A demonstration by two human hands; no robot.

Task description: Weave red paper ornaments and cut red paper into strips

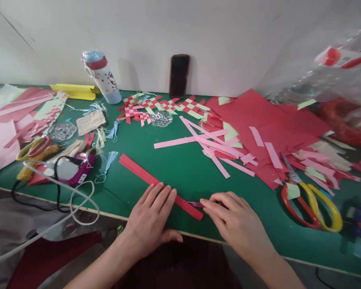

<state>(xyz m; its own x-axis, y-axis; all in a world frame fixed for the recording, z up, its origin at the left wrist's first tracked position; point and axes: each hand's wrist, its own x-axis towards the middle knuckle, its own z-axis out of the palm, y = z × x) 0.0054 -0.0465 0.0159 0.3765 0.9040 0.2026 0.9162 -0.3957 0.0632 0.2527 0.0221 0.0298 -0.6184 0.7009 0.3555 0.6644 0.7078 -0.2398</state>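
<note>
Green bench (174, 168), crowded. Big pile of red paper sheets (267, 120) at 2 o'clock, with loose pink paper strips (198, 140) lying across its near-left edge. Red-and-pink woven paper mats (159, 105) at 12, just in front of a phone (179, 76) propped upright against the wall. Water bottle (104, 76) at 11. Purple handheld device (78, 168) at 9, cabled, type unclear. Red-and-yellow scissors (333, 212) at 4, well apart from both hands.

Red paper strip (144, 176) sits at 6, diagonal on bare bench, its far end pointing to 10. Left hand (152, 214) is open, palm down, fingers spread, pressing on the strip. Right hand (233, 216) is pinched around a small pink-handled tool (195, 204) beside the strip; exact tool hard to tell.

Tip: keep left-hand pressure close to the tool so the strip can't creep. Keep fingertips clear of the tool's tip.
</note>
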